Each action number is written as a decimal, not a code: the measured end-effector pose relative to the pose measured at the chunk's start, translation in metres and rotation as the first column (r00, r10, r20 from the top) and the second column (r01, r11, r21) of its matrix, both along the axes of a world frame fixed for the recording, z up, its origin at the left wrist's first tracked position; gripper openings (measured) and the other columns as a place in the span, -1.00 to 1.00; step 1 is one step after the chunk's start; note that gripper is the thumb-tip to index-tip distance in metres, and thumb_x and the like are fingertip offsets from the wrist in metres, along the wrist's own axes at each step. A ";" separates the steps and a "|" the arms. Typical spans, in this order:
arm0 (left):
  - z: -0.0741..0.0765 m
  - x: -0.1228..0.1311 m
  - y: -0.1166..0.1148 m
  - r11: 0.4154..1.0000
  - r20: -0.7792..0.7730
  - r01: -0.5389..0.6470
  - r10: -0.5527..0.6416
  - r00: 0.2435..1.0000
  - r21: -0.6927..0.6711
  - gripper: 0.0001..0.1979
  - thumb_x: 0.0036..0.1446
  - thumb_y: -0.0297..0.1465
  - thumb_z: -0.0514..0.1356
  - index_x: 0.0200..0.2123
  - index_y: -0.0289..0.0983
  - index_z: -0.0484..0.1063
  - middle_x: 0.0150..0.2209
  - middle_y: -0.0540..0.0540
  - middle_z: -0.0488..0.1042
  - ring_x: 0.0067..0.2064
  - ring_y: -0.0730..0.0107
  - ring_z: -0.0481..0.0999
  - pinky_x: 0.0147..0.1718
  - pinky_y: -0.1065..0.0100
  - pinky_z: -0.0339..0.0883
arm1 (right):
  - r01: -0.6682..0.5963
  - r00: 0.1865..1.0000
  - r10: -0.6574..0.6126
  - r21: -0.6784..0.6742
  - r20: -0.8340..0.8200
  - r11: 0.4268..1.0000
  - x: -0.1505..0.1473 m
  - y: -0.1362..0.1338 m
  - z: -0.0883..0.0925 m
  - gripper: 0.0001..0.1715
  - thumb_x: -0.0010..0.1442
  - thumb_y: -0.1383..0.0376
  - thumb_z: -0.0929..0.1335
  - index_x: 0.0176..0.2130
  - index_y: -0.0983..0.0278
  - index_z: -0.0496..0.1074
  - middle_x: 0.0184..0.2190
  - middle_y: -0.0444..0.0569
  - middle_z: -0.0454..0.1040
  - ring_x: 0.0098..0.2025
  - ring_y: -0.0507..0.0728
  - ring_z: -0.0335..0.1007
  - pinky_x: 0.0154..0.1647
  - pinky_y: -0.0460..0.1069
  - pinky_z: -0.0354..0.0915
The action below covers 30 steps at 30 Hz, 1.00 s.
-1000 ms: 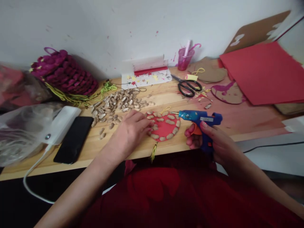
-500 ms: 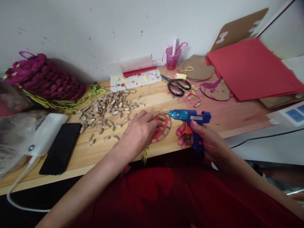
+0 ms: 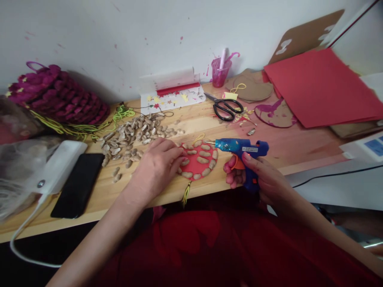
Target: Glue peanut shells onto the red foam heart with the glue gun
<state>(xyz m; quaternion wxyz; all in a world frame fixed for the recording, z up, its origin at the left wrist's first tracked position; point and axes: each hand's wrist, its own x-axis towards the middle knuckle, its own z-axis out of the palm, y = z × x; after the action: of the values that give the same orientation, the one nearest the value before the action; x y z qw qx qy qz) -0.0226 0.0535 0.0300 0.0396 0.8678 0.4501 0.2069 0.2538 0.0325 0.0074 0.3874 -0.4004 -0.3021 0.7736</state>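
While the right hand (image 3: 266,171) is gripping the handle of a blue glue gun (image 3: 239,148), the left hand (image 3: 158,163) is sitting well apart from it, on the other side of a red circle (image 3: 194,164). That circle is lying flat on the wooden table (image 3: 197,123), near the front edge, between the two hands. Peanut shells (image 3: 206,172) are making a ring round its rim, and more are lying inside. The gun's metal tip (image 3: 210,142) is sitting at the circle's one o'clock. At the circle's nine o'clock, the left fingers are sitting bunched by the shells; I cannot tell if they are pinching one. A yellow loop (image 3: 198,138) is sticking out at twelve. Farther out, a heap of loose shells (image 3: 124,135) is lying at ten, and black scissors (image 3: 218,103) are resting at one.
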 end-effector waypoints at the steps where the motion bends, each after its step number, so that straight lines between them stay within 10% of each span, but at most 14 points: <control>1: 0.001 -0.003 -0.001 1.000 -0.001 -0.016 0.016 1.000 -0.002 -0.84 0.33 -0.41 0.17 -0.25 -0.27 0.56 -0.31 -0.12 0.51 -0.23 0.23 0.41 -0.17 0.20 0.36 | 0.004 1.000 -0.004 -0.001 -0.001 1.000 0.000 0.000 0.000 -0.63 0.19 0.00 0.46 -0.35 0.26 0.55 -0.37 -0.02 0.59 -0.45 0.05 0.53 -0.42 -0.10 0.48; 11: 0.000 -0.024 -0.011 0.990 0.002 -0.123 0.123 0.992 0.064 -0.84 0.32 -0.39 0.18 -0.21 -0.25 0.59 -0.30 -0.12 0.54 -0.22 0.21 0.46 -0.15 0.17 0.38 | 0.013 0.999 -0.013 0.013 0.047 1.000 0.000 0.001 0.000 -0.64 0.12 -0.02 0.50 -0.38 0.22 0.56 -0.35 0.02 0.59 -0.44 0.12 0.56 -0.45 -0.03 0.49; 30: -0.005 0.017 -0.008 0.999 -0.001 -0.001 0.001 1.000 -0.044 -0.90 0.27 -0.48 0.20 -0.22 -0.27 0.54 -0.29 -0.11 0.49 -0.21 0.21 0.39 -0.10 0.18 0.32 | 0.016 0.997 -0.018 0.032 0.071 0.999 -0.001 0.000 -0.001 -0.60 0.11 -0.07 0.49 -0.38 0.21 0.57 -0.37 0.02 0.59 -0.46 0.10 0.53 -0.44 -0.02 0.49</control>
<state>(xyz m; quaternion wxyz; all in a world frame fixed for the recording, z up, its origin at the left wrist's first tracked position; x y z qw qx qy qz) -0.0061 0.0459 0.0249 0.0584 0.8665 0.4552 0.1965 0.2525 0.0321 0.0065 0.3890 -0.4243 -0.3244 0.7506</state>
